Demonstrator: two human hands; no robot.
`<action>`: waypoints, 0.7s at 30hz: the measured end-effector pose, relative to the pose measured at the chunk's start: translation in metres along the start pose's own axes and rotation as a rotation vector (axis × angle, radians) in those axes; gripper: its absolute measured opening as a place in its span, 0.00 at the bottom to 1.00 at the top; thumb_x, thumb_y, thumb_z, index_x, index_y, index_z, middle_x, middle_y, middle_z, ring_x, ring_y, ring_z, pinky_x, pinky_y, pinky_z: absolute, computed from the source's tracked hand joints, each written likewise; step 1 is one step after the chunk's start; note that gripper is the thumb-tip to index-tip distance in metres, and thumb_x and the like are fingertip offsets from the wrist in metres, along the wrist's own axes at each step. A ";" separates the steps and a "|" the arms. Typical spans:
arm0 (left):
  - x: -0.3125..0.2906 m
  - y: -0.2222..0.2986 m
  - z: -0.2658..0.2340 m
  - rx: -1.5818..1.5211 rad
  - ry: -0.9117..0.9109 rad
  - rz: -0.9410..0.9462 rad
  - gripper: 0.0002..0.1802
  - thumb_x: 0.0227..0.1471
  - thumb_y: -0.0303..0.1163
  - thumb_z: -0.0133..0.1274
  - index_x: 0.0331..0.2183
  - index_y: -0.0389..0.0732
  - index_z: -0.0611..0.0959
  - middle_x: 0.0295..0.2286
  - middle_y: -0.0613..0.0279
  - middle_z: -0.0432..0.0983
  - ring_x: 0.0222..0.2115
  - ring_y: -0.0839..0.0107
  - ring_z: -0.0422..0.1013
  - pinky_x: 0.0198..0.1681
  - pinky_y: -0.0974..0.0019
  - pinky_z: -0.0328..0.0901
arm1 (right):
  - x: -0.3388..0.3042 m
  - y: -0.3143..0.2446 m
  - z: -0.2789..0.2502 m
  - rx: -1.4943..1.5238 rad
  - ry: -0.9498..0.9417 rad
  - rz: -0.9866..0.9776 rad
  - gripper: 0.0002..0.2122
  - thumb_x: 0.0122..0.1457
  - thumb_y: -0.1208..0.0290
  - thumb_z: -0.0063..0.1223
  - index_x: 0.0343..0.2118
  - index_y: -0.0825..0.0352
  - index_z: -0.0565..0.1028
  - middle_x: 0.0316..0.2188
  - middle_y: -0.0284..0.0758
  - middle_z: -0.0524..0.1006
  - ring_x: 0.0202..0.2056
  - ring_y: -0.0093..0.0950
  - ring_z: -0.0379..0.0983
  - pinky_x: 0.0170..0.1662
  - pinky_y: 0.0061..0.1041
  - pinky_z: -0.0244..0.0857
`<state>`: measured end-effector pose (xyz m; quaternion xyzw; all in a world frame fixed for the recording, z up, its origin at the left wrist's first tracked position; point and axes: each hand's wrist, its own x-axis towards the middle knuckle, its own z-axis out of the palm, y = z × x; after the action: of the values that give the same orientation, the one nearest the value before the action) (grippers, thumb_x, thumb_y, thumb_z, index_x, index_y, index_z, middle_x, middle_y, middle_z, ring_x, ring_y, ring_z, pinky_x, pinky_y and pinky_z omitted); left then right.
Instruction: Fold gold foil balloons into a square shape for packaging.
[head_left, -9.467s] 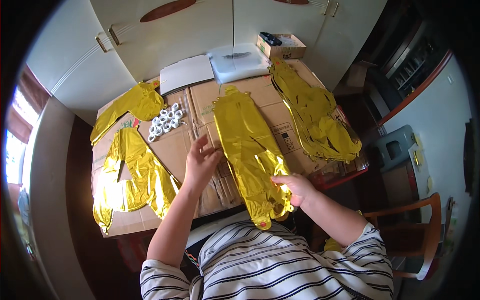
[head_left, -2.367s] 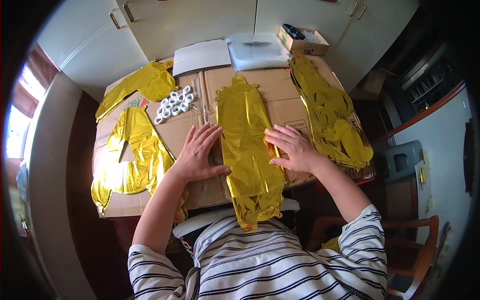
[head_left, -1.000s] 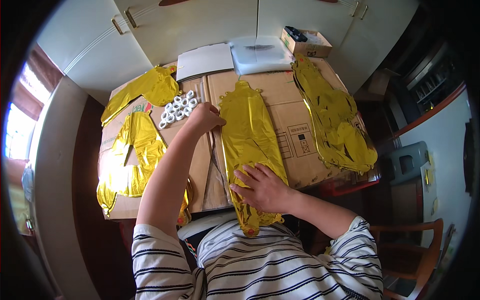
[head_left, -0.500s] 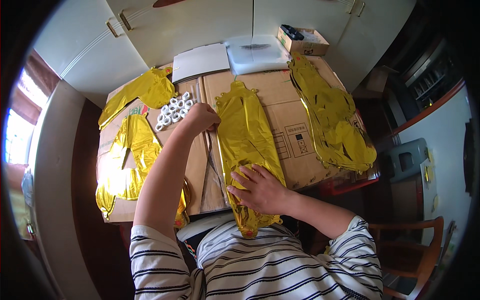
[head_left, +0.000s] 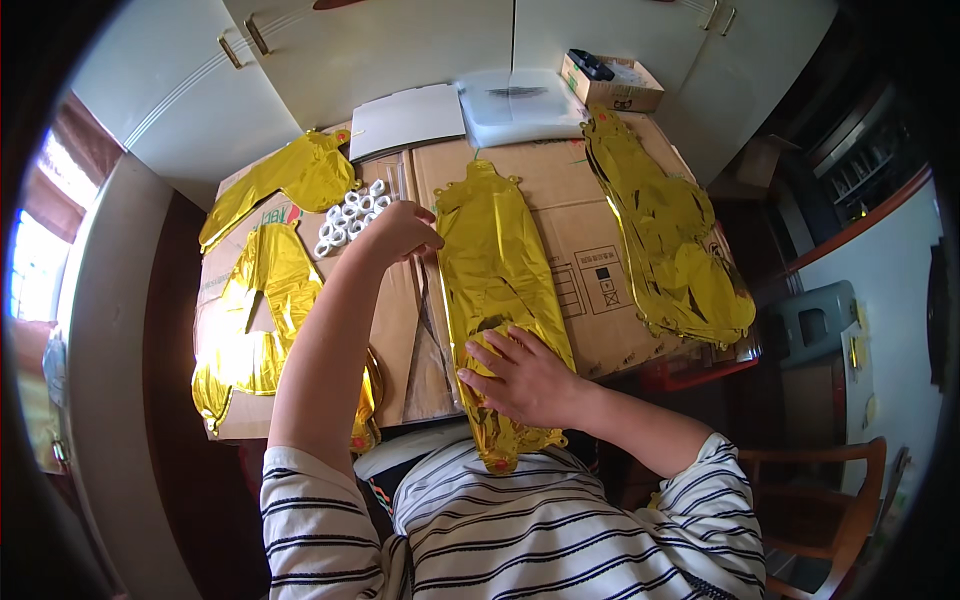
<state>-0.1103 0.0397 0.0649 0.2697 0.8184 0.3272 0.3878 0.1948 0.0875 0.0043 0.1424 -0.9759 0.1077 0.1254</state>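
A flat gold foil balloon (head_left: 495,245) lies lengthwise in front of me, its near end hanging past the cardboard's front edge against my shirt. My right hand (head_left: 525,378) rests on its lower part, palm down with fingers spread. At the balloon's upper left edge is my left hand (head_left: 402,232), thumb and forefinger a little apart. Whether those fingertips touch the foil is hard to see. Just beyond that hand sits a cluster of several small white rolls (head_left: 350,215), partly covered by my wrist.
Cardboard (head_left: 400,340) covers the table. A stack of gold foil balloons (head_left: 665,230) lies at the right, more foil balloons (head_left: 280,175) at the left. Behind are a white flat board (head_left: 408,120), a clear plastic pack (head_left: 520,110) and a small box (head_left: 625,85). A wooden chair (head_left: 860,510) stands right.
My left thumb and forefinger have parted at the balloon's edge. My right hand stays in place on the foil. The whole view has shifted very slightly.
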 end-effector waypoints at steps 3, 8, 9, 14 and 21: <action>0.001 -0.003 -0.001 -0.003 0.015 -0.017 0.35 0.41 0.25 0.69 0.53 0.30 0.77 0.20 0.64 0.73 0.16 0.78 0.66 0.17 0.74 0.56 | 0.000 0.000 0.000 -0.004 -0.001 0.002 0.27 0.58 0.57 0.61 0.60 0.56 0.69 0.62 0.43 0.65 0.62 0.46 0.61 0.62 0.52 0.58; 0.010 -0.013 -0.001 0.037 0.034 0.012 0.34 0.40 0.28 0.72 0.51 0.32 0.79 0.21 0.63 0.74 0.18 0.77 0.69 0.18 0.73 0.60 | 0.000 0.000 -0.001 -0.008 -0.003 -0.003 0.27 0.57 0.57 0.62 0.59 0.57 0.70 0.62 0.43 0.65 0.62 0.46 0.62 0.61 0.52 0.58; 0.010 -0.013 0.000 0.044 0.036 0.024 0.34 0.40 0.29 0.72 0.50 0.32 0.79 0.21 0.63 0.74 0.18 0.77 0.69 0.18 0.73 0.60 | 0.000 0.000 -0.001 -0.007 -0.001 -0.001 0.27 0.57 0.57 0.62 0.59 0.57 0.70 0.62 0.43 0.66 0.61 0.46 0.62 0.61 0.52 0.58; 0.010 -0.012 0.000 0.063 0.052 0.017 0.33 0.39 0.31 0.74 0.49 0.34 0.81 0.22 0.63 0.76 0.20 0.76 0.71 0.21 0.71 0.67 | 0.000 -0.001 -0.002 -0.004 0.004 0.003 0.27 0.57 0.58 0.62 0.59 0.57 0.70 0.62 0.43 0.66 0.61 0.46 0.62 0.61 0.52 0.58; 0.013 -0.017 -0.001 0.101 0.077 0.040 0.32 0.39 0.31 0.73 0.48 0.34 0.81 0.23 0.63 0.77 0.20 0.76 0.72 0.24 0.70 0.70 | 0.001 -0.001 -0.002 0.006 0.007 0.005 0.27 0.56 0.59 0.62 0.59 0.57 0.70 0.62 0.43 0.66 0.61 0.46 0.63 0.61 0.53 0.59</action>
<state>-0.1216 0.0374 0.0465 0.2927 0.8427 0.3031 0.3352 0.1946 0.0867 0.0065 0.1400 -0.9755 0.1112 0.1280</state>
